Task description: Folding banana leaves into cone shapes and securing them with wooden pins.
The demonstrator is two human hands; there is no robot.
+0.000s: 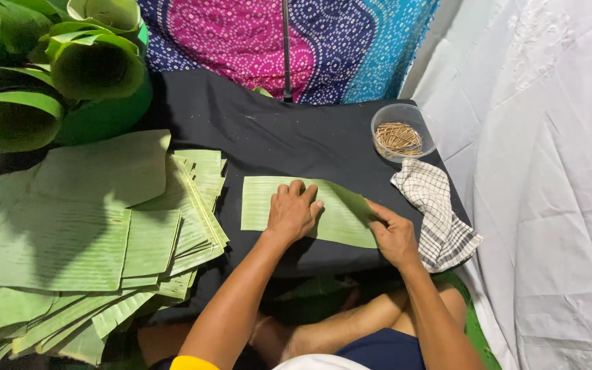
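Left hand (pixel 293 211) lies flat, palm down; right hand (pixel 393 235) presses with fingers extended.

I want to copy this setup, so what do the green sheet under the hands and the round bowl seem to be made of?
Green sheet: likely banana leaf, matte, with fine parallel ribs. Round bowl: probably clear plastic, possibly glass; the dark cloth shows through.
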